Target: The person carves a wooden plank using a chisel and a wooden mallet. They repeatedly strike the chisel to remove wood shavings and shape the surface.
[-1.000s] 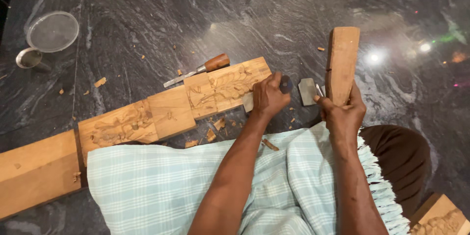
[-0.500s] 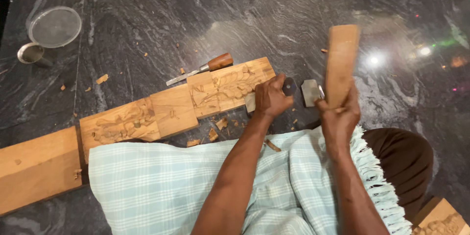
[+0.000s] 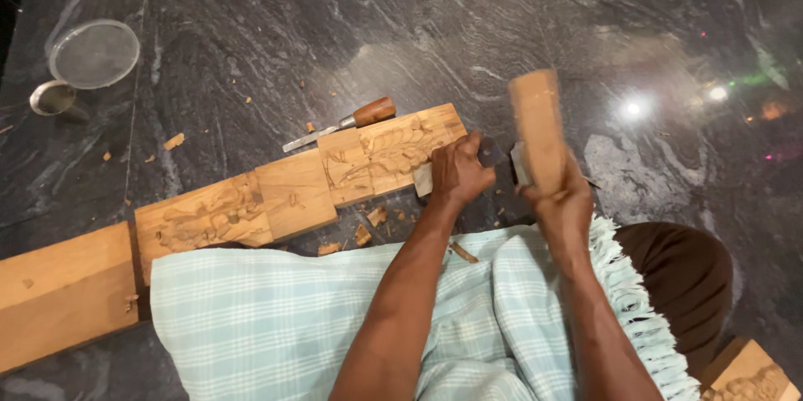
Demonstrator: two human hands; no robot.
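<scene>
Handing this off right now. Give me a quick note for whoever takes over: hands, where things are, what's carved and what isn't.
Left hand: closed around a dark-handled tool at the right end of the carved plank, fingers wrapped tight.
Right hand: grips a wooden mallet block, raised and blurred with motion beside the left hand.
A spare chisel with a brown handle lies on the stone floor just behind the plank.
Done: relief carving shows on the plank's right section and on a section further left; chips lie scattered around.
Left: the smooth panel between the carved sections and the plain board at far left show no carving.
</scene>
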